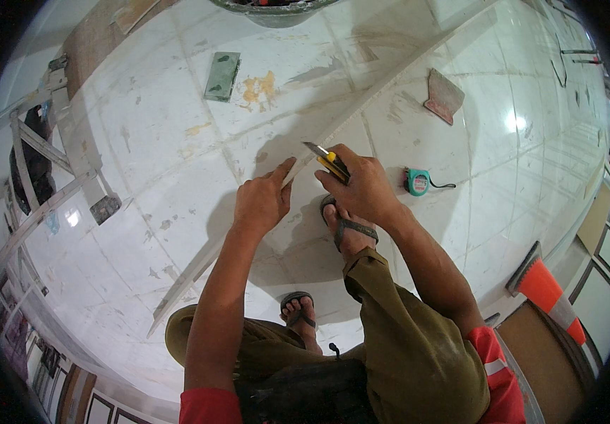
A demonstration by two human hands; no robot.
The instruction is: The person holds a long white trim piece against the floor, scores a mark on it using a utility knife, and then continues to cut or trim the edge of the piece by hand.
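A long, narrow, pale strip runs slantwise over the floor, from low on the left to the far right. My left hand is closed on its middle, with the forefinger laid along it. In my right hand is a yellow and black utility knife. Its blade is out, pointing up and left, close to the strip and just right of my left fingertips. I cannot tell whether the blade touches the strip. To the right of my right hand lies a teal tape measure with a black strap.
A greenish rectangular piece and a notched, reddish-grey flat piece lie on the stained white tile floor. A metal frame stands left. An orange cone lies right. A round tub sits at the far edge.
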